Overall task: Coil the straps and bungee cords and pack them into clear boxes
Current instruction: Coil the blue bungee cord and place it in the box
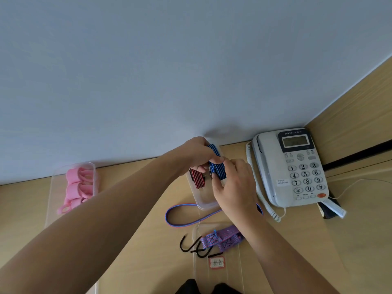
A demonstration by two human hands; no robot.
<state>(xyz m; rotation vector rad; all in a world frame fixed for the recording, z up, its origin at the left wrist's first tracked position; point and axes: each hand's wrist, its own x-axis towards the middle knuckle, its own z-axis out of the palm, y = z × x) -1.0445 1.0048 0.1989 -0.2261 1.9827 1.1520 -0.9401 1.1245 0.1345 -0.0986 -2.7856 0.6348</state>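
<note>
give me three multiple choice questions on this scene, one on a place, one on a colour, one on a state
1. Where do the pink straps lie?
A. in the left clear box
B. under the hands
C. on the floor

2. What colour is the coil lying in the middle clear box?
A. green
B. yellow
C. red and black

3. The blue striped bungee coil is:
A. lying flat, untouched
B. gripped by both hands
C. hung on the wall

Key: 1 A, the pink straps fill the box by the wall at far left. 2 C, the red and black coil shows beside the fingers. 3 B, the left hand and right hand both pinch it above the middle box.
</note>
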